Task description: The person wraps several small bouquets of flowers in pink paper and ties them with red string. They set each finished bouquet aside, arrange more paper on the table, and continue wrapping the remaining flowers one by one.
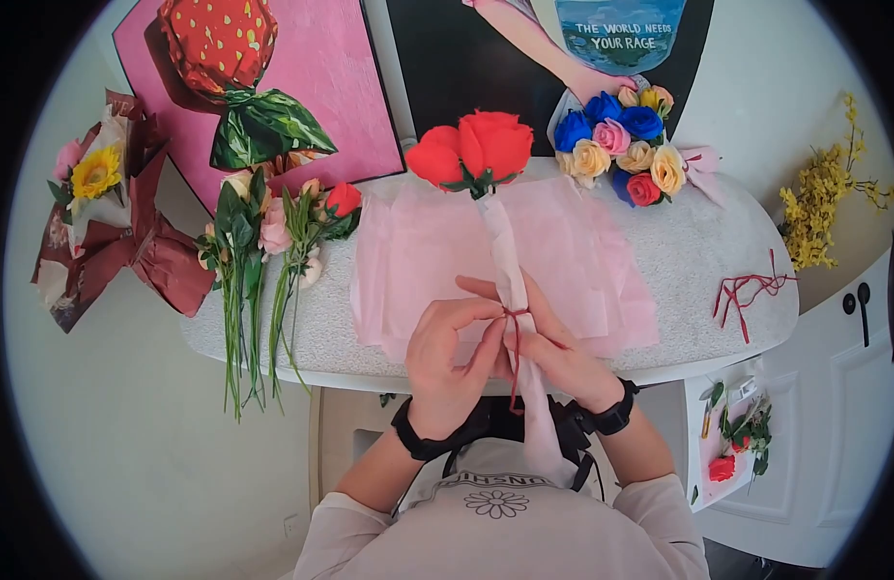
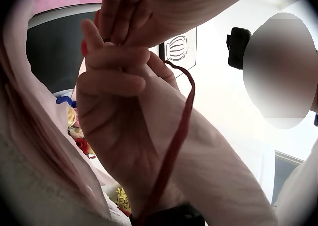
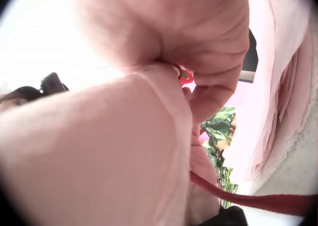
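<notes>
In the head view, a bouquet of large red roses (image 1: 493, 145) has its stems rolled in pale pink paper (image 1: 503, 246). My right hand (image 1: 568, 362) grips this wrapped stem from the right, thumb across its front. Around the wrap at the fingers goes a red ribbon (image 1: 517, 312), one end hanging down in front. From the left, my left hand (image 1: 442, 353) pinches the ribbon close to the wrap. The left wrist view shows the right hand's curled fingers (image 2: 117, 72) behind the paper and the loose ribbon (image 2: 181, 121) dangling.
Pink paper sheets (image 1: 418, 261) lie on the textured white table (image 1: 698, 242). Loose flowers (image 1: 254, 251) lie left, beside a brown-wrapped sunflower bouquet (image 1: 167, 251). A mixed rose bouquet (image 1: 616, 140) stands at the back; spare red ribbon (image 1: 747, 290) is right. Paintings (image 1: 341, 77) lean behind.
</notes>
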Available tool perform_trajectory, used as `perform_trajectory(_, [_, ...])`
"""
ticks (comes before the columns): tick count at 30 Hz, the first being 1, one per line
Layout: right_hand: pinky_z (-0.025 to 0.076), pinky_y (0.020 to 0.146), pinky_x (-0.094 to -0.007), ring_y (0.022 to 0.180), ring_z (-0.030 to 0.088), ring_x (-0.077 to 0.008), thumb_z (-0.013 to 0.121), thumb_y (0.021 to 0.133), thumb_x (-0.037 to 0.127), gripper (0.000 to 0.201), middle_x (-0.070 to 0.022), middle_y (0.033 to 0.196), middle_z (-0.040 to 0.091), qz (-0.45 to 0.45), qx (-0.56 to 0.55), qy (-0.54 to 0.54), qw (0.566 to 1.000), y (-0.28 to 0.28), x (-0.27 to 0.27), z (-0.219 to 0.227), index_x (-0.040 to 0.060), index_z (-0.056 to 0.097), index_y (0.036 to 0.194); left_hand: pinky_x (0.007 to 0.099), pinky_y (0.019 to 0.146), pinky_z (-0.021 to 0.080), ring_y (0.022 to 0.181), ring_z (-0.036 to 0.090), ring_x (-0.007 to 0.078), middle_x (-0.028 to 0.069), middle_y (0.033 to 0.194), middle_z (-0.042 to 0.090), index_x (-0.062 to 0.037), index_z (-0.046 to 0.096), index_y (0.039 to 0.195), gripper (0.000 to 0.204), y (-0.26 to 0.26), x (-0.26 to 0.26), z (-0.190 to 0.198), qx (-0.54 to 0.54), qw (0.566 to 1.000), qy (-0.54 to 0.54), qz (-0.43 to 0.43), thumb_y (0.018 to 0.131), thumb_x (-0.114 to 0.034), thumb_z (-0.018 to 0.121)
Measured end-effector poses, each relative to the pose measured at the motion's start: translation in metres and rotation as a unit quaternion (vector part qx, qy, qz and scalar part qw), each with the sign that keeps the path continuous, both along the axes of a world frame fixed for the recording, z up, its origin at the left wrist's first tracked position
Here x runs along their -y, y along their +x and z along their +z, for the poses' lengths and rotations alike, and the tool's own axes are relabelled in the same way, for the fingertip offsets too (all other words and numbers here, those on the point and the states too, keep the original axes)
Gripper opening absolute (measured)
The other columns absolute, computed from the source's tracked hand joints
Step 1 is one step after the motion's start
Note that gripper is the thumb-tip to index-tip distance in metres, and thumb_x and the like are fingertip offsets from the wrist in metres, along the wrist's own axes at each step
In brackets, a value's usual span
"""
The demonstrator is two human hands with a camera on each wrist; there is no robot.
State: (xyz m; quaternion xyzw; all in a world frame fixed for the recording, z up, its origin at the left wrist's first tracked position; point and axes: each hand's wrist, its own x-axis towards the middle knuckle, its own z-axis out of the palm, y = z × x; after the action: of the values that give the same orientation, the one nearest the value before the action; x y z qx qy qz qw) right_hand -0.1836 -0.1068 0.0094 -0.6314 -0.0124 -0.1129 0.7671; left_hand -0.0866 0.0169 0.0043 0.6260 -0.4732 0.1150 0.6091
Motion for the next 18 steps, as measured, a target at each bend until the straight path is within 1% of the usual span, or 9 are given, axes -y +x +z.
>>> perform_trajectory(1, [0.043, 0.097, -0.0304, 0.119, 0.049, -0.0181, 0.036, 0.086, -0.001, 0.074, -0.0119, 0.154, 0.030, -0.014, -0.018, -0.033, 0.999, -0.001, 0.000, -0.007, 0.0073, 0.011, 0.156, 0.0300, 0.074, 0.050, 0.081, 0.064, 0.0204, 0.0091, 0.091, 0.066, 0.0000, 0.064, 0.096, 0.024, 0.000, 0.000, -0.001, 0.012, 1.000, -0.012, 0.003, 0.076, 0.011, 0.070])
perform_trajectory(2, [0.039, 0.103, -0.0313, 0.127, 0.044, -0.0195, 0.037, 0.086, -0.001, 0.075, -0.0115, 0.154, 0.030, -0.028, -0.036, -0.066, 0.997, -0.001, 0.000, -0.011, 0.0065, 0.011, 0.156, 0.0307, 0.074, 0.051, 0.082, 0.064, 0.0216, 0.0096, 0.091, 0.066, 0.0001, 0.064, 0.096, 0.024, 0.000, 0.000, 0.000, 0.038, 0.999, 0.005, 0.008, 0.076, 0.011, 0.070])
perform_trajectory(4, [0.031, 0.110, -0.0313, 0.136, 0.033, -0.0197, 0.037, 0.086, -0.001, 0.074, -0.0110, 0.153, 0.029, -0.024, -0.036, -0.034, 0.998, -0.002, -0.001, -0.011, 0.0051, 0.012, 0.156, 0.0321, 0.074, 0.051, 0.082, 0.064, 0.0242, 0.0106, 0.091, 0.066, 0.0004, 0.063, 0.096, 0.025, 0.000, 0.000, 0.003, 0.089, 0.995, 0.038, 0.021, 0.075, 0.011, 0.070])
perform_trajectory(6, [0.031, 0.110, -0.0311, 0.136, 0.032, -0.0194, 0.036, 0.086, -0.001, 0.074, -0.0107, 0.152, 0.031, -0.025, -0.036, -0.037, 0.998, -0.003, -0.001, -0.011, 0.0048, 0.013, 0.156, 0.0336, 0.073, 0.051, 0.082, 0.063, 0.0255, 0.0108, 0.090, 0.065, 0.0003, 0.061, 0.100, 0.029, 0.001, -0.001, 0.002, 0.083, 0.995, 0.053, 0.006, 0.075, 0.011, 0.070])
perform_trajectory(10, [0.045, 0.093, -0.0285, 0.113, 0.051, -0.0165, 0.036, 0.088, -0.001, 0.072, -0.0106, 0.141, 0.040, -0.039, -0.023, -0.079, 0.996, -0.006, -0.002, -0.007, 0.0080, 0.015, 0.156, 0.0378, 0.066, 0.050, 0.078, 0.059, 0.0296, 0.0121, 0.090, 0.060, 0.0004, 0.055, 0.109, 0.042, 0.001, 0.001, 0.004, 0.113, 0.991, 0.072, 0.000, 0.071, 0.014, 0.067])
perform_trajectory(11, [0.049, 0.087, -0.0275, 0.106, 0.055, -0.0154, 0.036, 0.088, -0.001, 0.072, -0.0106, 0.137, 0.044, -0.041, -0.017, -0.082, 0.996, -0.007, -0.003, -0.005, 0.0091, 0.015, 0.156, 0.0368, 0.067, 0.049, 0.077, 0.058, 0.0278, 0.0112, 0.088, 0.059, 0.0000, 0.054, 0.110, 0.042, 0.001, 0.001, 0.004, 0.123, 0.989, 0.078, 0.006, 0.072, 0.013, 0.067])
perform_trajectory(13, [0.050, 0.077, -0.0252, 0.092, 0.056, -0.0127, 0.036, 0.088, -0.002, 0.072, -0.0093, 0.128, 0.048, -0.056, -0.027, -0.084, 0.995, -0.006, -0.006, -0.001, 0.0116, 0.016, 0.156, 0.0349, 0.068, 0.048, 0.076, 0.055, 0.0242, 0.0094, 0.085, 0.058, -0.0008, 0.053, 0.114, 0.043, 0.003, 0.003, 0.001, 0.142, 0.986, 0.089, 0.020, 0.074, 0.011, 0.067])
perform_trajectory(16, [0.050, 0.071, -0.0240, 0.081, 0.056, -0.0111, 0.038, 0.089, -0.003, 0.072, -0.0084, 0.118, 0.052, -0.069, -0.023, -0.081, 0.994, -0.003, -0.009, -0.006, 0.0137, 0.016, 0.156, 0.0309, 0.068, 0.046, 0.074, 0.051, 0.0196, 0.0075, 0.086, 0.056, -0.0012, 0.050, 0.116, 0.045, 0.009, 0.002, -0.003, 0.111, 0.986, 0.124, -0.004, 0.075, 0.012, 0.064])
perform_trajectory(18, [0.050, 0.070, -0.0244, 0.079, 0.055, -0.0108, 0.040, 0.089, -0.004, 0.074, -0.0086, 0.115, 0.052, -0.077, -0.015, -0.093, 0.993, -0.003, -0.012, -0.007, 0.0140, 0.016, 0.156, 0.0284, 0.068, 0.044, 0.074, 0.049, 0.0163, 0.0060, 0.086, 0.055, -0.0014, 0.048, 0.117, 0.045, 0.011, -0.004, -0.003, -0.035, 0.987, 0.140, -0.076, 0.076, 0.012, 0.062])
